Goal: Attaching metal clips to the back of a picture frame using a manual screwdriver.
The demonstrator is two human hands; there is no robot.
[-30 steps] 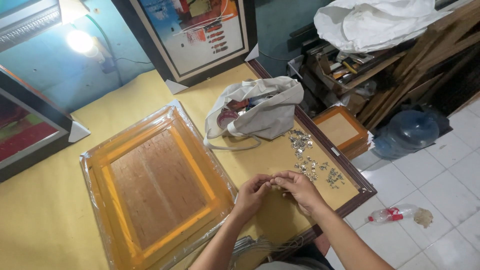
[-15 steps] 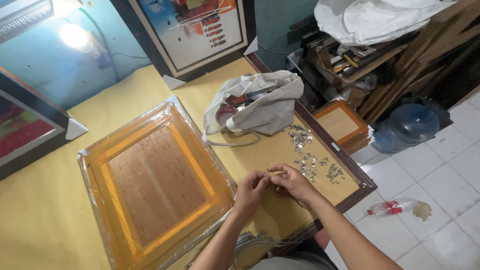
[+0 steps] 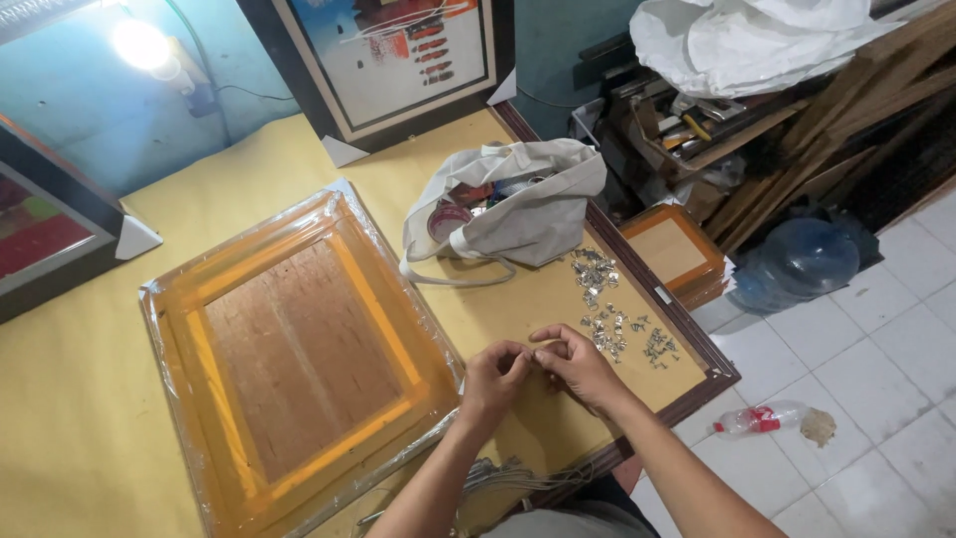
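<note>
Table (image 3: 90,438) was yellow-topped with a dark wood edge; the plastic-wrapped orange frame (image 3: 289,359) lay flat on it, left of the hands, its near right corner just beside the left hand (image 3: 490,381). Far of the hands sat a white cloth bag (image 3: 518,204), mouth open, handle trailing toward the frame. Between bag and right hand (image 3: 576,364), small metal clips (image 3: 612,324) were scattered in loose clusters by the table's right edge. A bundle of wire (image 3: 498,473) lay at the near edge by the left forearm. Both hands met fingertip to fingertip over the bare tabletop, each pinched shut on something tiny, probably one clip; too small to tell for sure. Judged step: working a single clip between the fingers, frame untouched. The next move looked to call for a fine pinch grip, keeping the piece from slipping, and a short reach left to the frame or right to the clip pile.
</note>
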